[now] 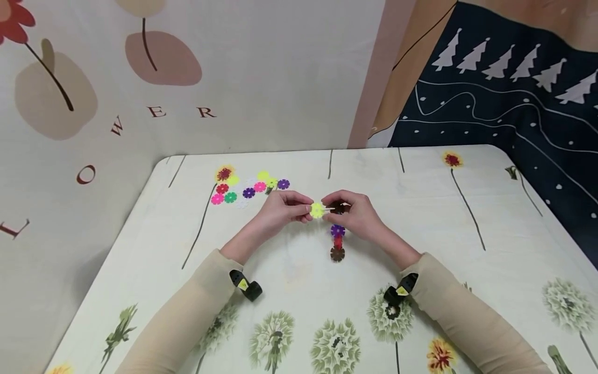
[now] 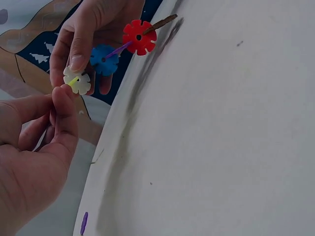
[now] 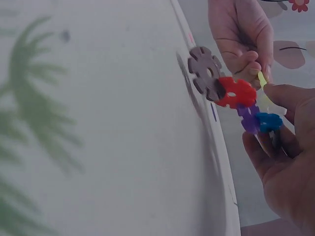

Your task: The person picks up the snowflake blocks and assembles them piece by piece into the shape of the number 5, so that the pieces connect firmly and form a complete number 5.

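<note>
Between thumb and fingers, my left hand (image 1: 282, 209) pinches a yellow notched interlocking disc (image 1: 317, 210). My right hand (image 1: 358, 214) grips a chain of such discs by its upper end. In the left wrist view, a white disc (image 2: 77, 81) sits at the right thumb, and the yellow disc's edge meets it; how deeply they are slotted cannot be told. Along the chain come a blue disc (image 2: 103, 60), a purple disc (image 1: 338, 231), a red disc (image 1: 338, 242) and a brown disc (image 1: 337, 254). A dark disc (image 1: 337, 208) shows partly behind the right fingers.
Several loose discs lie on the table beyond my left hand, among them a green disc (image 1: 230, 197), a red disc (image 1: 222, 189) and a purple disc (image 1: 283, 184). A flower-printed cloth (image 1: 289, 280) covers the table. Printed curtains (image 1: 280, 78) hang behind it.
</note>
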### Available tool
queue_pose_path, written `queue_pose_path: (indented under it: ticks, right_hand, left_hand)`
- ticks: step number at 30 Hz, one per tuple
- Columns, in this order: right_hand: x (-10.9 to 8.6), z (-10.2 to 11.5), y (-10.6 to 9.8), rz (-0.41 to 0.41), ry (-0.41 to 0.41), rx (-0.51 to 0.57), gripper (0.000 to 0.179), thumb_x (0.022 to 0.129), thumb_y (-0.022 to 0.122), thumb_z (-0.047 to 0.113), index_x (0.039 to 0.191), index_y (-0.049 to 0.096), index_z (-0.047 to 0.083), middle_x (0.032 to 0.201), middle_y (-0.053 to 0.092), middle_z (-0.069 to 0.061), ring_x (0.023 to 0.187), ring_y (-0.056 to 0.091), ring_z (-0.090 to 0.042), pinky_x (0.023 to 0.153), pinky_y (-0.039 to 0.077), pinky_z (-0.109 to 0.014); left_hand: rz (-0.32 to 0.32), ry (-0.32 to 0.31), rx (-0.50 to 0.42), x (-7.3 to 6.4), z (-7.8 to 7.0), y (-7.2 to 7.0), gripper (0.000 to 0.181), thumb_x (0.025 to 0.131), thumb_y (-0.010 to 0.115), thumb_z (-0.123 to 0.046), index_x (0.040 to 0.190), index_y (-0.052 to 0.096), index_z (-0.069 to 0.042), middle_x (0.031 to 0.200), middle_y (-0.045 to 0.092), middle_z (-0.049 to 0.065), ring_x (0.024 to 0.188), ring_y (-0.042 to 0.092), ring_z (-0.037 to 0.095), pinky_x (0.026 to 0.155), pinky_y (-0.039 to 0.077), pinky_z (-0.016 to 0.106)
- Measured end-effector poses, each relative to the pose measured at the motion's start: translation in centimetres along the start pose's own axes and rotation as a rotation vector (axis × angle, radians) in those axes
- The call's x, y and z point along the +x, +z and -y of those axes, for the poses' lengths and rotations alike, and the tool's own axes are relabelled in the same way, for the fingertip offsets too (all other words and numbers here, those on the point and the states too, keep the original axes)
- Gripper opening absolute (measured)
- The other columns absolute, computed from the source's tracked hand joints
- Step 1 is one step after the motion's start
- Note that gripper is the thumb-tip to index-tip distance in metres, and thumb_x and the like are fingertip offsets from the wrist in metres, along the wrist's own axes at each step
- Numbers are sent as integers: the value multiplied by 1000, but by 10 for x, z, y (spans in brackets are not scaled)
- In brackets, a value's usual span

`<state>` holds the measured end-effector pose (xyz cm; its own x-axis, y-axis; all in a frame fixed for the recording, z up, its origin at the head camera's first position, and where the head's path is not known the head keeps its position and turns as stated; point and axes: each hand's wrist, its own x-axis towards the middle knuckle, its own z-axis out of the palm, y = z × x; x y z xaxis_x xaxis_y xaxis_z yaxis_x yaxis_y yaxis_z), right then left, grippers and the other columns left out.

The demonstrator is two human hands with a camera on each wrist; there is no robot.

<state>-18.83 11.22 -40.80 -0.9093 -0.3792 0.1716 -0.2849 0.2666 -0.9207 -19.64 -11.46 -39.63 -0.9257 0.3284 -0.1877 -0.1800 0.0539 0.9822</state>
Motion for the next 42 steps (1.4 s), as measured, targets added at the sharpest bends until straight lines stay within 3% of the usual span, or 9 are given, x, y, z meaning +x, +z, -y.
queue_pose_path:
  ticks: [7, 14, 21, 24, 27, 30, 34, 38, 42]
  right_hand:
    - [2, 1, 5, 18, -28, -75, 35, 84, 83, 0, 118, 74, 1, 111, 75, -11, 105, 71, -26, 84, 58, -29]
    - [2, 1, 6, 23, -27, -80, 35, 83, 84, 2, 117, 75, 1, 110, 76, -11, 104, 72, -26, 86, 60, -34]
    - [1, 2, 4, 22, -37, -100, 35, 83, 86, 5, 116, 76, 2, 111, 76, -10, 103, 72, -25, 89, 59, -38]
    - [0, 2, 2, 28, -20, -102, 36, 83, 86, 5, 117, 76, 2, 112, 75, -10, 104, 72, -24, 90, 58, -36]
    - [-1, 1, -1, 36, -3, -96, 36, 83, 86, 5, 117, 76, 2, 113, 75, -11, 101, 73, -24, 88, 59, -33]
    - [-2, 0, -2, 46, -2, -89, 36, 84, 85, 5, 118, 76, 3, 113, 75, -11, 99, 73, -24, 84, 59, -29]
    - [-3, -2, -4, 49, -15, -88, 35, 85, 84, 5, 118, 75, 2, 114, 74, -12, 100, 73, -24, 83, 58, -26]
    - [-4, -4, -5, 58, -10, -78, 35, 85, 84, 5, 119, 74, 1, 115, 73, -13, 100, 73, -25, 84, 59, -26]
    - [-4, -2, -5, 59, -12, -79, 36, 85, 84, 4, 119, 75, 3, 115, 74, -11, 101, 72, -24, 84, 58, -26]
  left_hand:
    - [7, -11, -62, 0, 3, 1, 19, 96, 66, 7, 115, 68, 13, 91, 72, 15, 75, 71, 18, 76, 62, 30]
    - [20, -20, -88, -2, 4, 0, 19, 96, 66, 8, 113, 68, 14, 89, 73, 14, 75, 71, 18, 76, 62, 30]
    - [12, 0, -44, -7, -1, -20, 30, 97, 67, 4, 123, 62, 17, 108, 67, 32, 81, 73, 20, 83, 62, 35]
    - [-19, 26, 53, -10, -4, -39, 32, 97, 69, 1, 125, 62, 15, 118, 64, 34, 88, 73, 23, 84, 62, 36]
    - [-80, 52, 209, -12, -6, -62, 32, 96, 71, -2, 124, 65, 10, 118, 67, 27, 91, 70, 27, 80, 62, 33]
    - [-159, 41, 363, -13, -6, -87, 30, 95, 74, -6, 122, 69, 5, 114, 70, 19, 85, 65, 26, 71, 59, 28]
    - [-217, 22, 574, -16, -3, -118, 27, 95, 74, -9, 120, 72, 0, 110, 70, 15, 85, 59, 24, 66, 54, 24]
    - [-226, 6, 726, -22, 2, -139, 25, 94, 73, -5, 118, 72, 1, 112, 70, 17, 92, 59, 27, 70, 54, 24]
    - [-208, -8, 801, -26, 6, -148, 27, 93, 73, -3, 119, 72, 1, 111, 69, 19, 95, 58, 30, 75, 51, 31]
